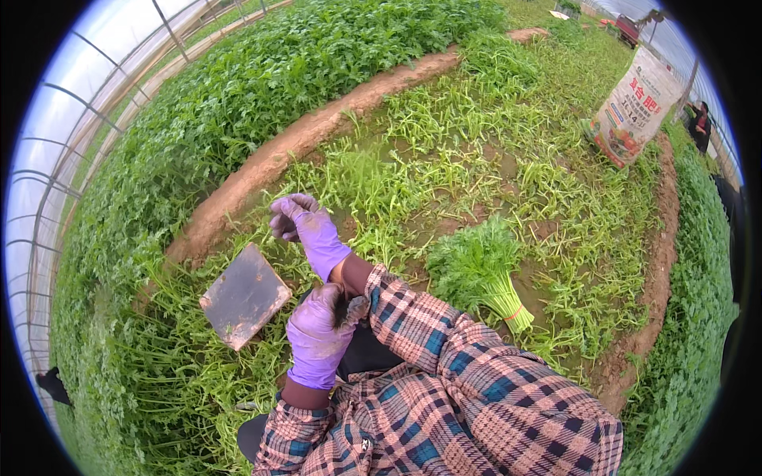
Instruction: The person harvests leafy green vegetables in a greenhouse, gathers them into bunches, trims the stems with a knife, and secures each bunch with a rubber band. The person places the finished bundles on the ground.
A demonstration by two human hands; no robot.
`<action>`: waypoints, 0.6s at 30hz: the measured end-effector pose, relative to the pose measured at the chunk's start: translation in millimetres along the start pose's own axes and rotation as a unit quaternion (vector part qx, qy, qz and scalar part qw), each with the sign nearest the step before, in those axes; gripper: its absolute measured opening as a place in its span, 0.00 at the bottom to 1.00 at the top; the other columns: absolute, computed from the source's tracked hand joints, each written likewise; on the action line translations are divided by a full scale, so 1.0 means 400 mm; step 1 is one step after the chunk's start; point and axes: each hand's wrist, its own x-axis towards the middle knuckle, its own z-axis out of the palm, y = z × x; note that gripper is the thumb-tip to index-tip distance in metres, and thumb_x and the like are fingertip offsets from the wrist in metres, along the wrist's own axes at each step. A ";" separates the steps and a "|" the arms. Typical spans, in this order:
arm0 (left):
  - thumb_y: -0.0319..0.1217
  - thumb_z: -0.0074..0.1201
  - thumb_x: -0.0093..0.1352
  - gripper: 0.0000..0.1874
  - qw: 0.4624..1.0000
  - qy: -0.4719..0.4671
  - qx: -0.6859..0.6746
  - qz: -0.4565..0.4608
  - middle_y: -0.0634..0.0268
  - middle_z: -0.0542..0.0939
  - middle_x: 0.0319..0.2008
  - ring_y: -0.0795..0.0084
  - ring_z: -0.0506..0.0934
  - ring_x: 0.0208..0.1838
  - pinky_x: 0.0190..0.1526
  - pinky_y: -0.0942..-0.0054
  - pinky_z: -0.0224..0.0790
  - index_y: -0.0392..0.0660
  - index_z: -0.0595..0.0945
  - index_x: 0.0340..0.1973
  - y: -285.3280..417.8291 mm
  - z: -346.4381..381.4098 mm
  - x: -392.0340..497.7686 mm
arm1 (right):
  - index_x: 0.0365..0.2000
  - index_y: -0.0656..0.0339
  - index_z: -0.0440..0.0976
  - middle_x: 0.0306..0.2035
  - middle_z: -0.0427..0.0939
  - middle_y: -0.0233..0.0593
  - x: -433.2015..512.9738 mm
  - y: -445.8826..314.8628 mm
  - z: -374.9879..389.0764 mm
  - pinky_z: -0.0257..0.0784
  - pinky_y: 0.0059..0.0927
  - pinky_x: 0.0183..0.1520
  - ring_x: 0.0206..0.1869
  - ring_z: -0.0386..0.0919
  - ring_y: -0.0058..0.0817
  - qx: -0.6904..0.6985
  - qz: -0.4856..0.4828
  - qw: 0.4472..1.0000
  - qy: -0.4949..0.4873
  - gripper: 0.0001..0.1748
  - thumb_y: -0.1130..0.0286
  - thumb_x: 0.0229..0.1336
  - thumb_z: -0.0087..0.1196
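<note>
Both hands wear purple gloves with soil stains. My right hand (pixel 303 229) is raised ahead of me, its fingers curled and nothing visible in them. At its wrist, my left hand (pixel 319 330) grips the brown sleeve cuff (pixel 357 275); its dirty fingertips press against the cuff and partly hide it. Left of the hands, a dark square board (pixel 245 297) with mud on its surface lies tilted over the greens. A bunch of leafy greens (pixel 479 262), bound at the stems by a red band (pixel 518 313), rests on the ground to the right of my forearm.
Cut stems and leaves (pixel 452 172) litter the soil ahead. An upright printed fertilizer sack (pixel 636 107) stands at the right. Earth ridges (pixel 309 134) border dense standing greens (pixel 262 77). A person (pixel 700 126) is at the far right, a red vehicle (pixel 627 30) farther back.
</note>
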 end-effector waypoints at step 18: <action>0.23 0.59 0.63 0.19 0.991 0.012 -0.118 -0.066 0.60 0.79 0.39 0.71 0.77 0.40 0.45 0.73 0.70 0.39 0.73 0.49 -0.027 0.086 0.045 | 0.34 0.59 0.72 0.24 0.76 0.31 0.005 0.041 -0.136 0.70 0.21 0.26 0.22 0.72 0.19 -0.015 -0.019 0.992 0.124 0.01 0.74 0.63 0.52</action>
